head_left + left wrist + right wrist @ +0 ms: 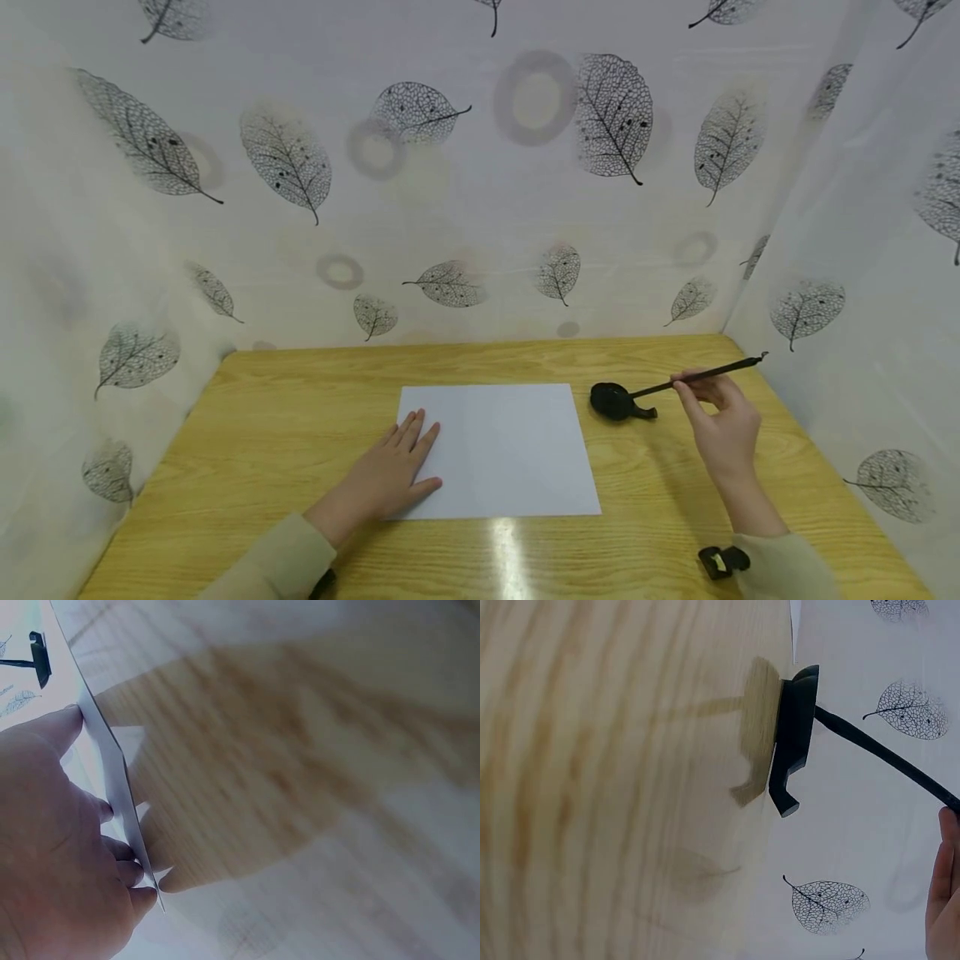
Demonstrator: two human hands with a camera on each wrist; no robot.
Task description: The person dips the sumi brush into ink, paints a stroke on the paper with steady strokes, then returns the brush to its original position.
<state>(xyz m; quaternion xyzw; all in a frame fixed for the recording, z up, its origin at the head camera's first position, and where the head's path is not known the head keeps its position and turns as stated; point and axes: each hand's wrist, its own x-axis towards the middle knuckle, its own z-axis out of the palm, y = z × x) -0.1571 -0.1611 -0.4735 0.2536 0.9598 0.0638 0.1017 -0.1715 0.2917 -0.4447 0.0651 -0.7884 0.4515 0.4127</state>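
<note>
Head view: our right hand (723, 429) pinches a black stick (712, 372) slanting down leftward to the black dish (611, 402)
That dish lies between this hand and the white paper (510, 450), where our left hand (386, 473) rests spread, farther off; we cannot make out the stick's lower end

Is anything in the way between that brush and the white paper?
Nothing visible past the black dish, where the brush ends: bare tabletop separates dish and paper. The left hand rests on the paper's left.
</note>
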